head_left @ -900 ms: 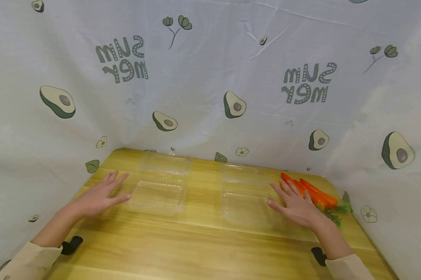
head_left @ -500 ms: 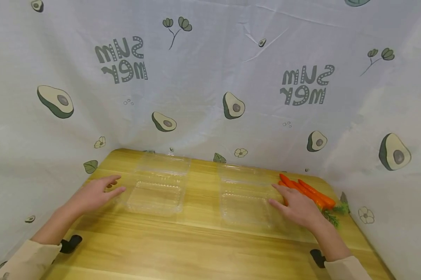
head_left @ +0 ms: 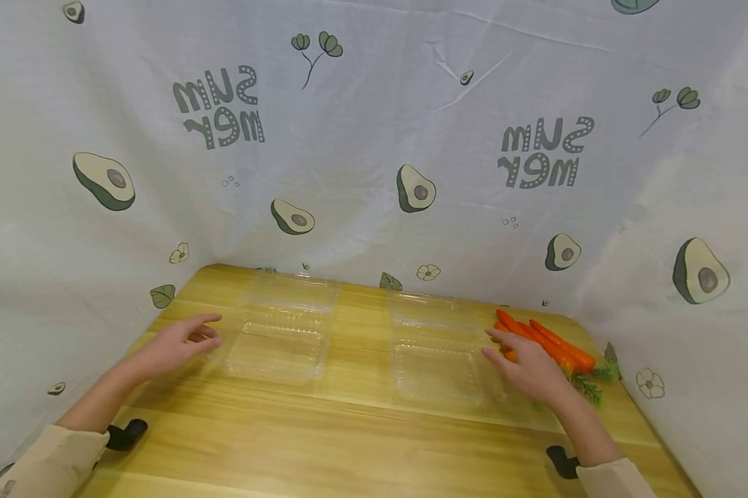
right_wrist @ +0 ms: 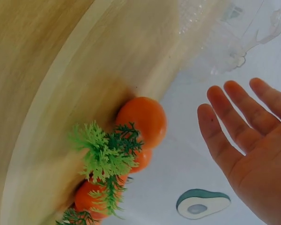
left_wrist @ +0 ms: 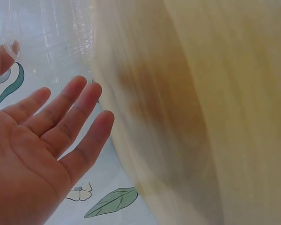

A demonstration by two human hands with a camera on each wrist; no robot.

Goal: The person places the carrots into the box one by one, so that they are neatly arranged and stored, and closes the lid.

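My left hand (head_left: 170, 349) hovers just left of a clear plastic clamshell box (head_left: 277, 353), whose lid is folded back. Its fingers (left_wrist: 68, 119) are loosely extended and hold nothing in the left wrist view. A second clear clamshell box (head_left: 436, 372) lies to the right, lid also folded back. Beside it hovers my right hand (head_left: 532, 370), palm bare and fingers (right_wrist: 234, 112) relaxed in the right wrist view. Several orange carrots (head_left: 563, 346) with green leafy tops lie just past the right hand, which partly hides them.
Both boxes stand on a wood-grain table (head_left: 324, 443). A white curtain (head_left: 349, 138) printed with avocados and mirrored lettering closes off the back and sides. Black wrist mounts (head_left: 127, 434) show below the sleeves.
Both hands have drawn their spread fingers closer together and bent them slightly. The left hand sits a little lower. Boxes and carrots stay in place.
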